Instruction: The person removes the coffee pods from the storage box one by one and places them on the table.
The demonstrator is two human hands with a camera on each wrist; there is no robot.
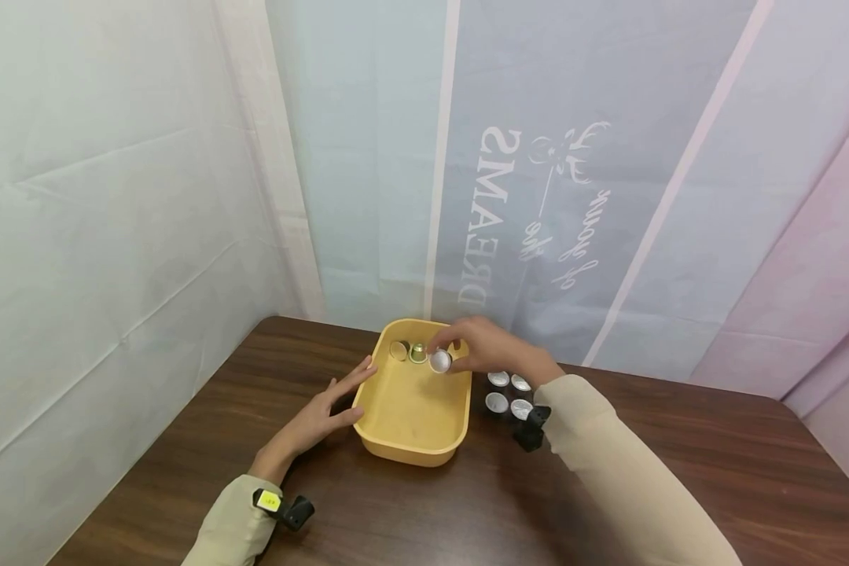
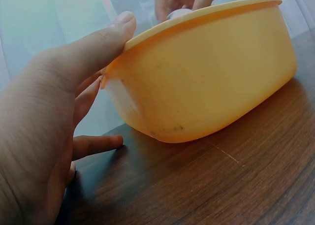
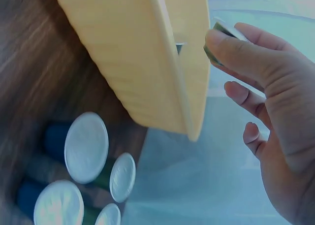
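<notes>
A yellow plastic basin (image 1: pixel 413 413) stands on the wooden table. Above its far right part, my right hand (image 1: pixel 491 346) pinches a coffee capsule (image 1: pixel 440 361) between thumb and fingers. That capsule's silver lid (image 3: pixel 230 30) and green side show in the right wrist view. Two more capsules lie inside at the far end: one (image 1: pixel 398 350) with its lid turned toward me, and a green one (image 1: pixel 418 353) standing lid down. My left hand (image 1: pixel 318 417) rests against the basin's left side with fingers spread, its thumb (image 2: pixel 125 23) at the rim.
Right of the basin, several capsules (image 1: pixel 497 402) stand lid up in a small group, under my right forearm; their bodies are dark blue and green in the right wrist view. A printed cloth (image 1: pixel 368 196) hangs just behind the table (image 1: pixel 424 519).
</notes>
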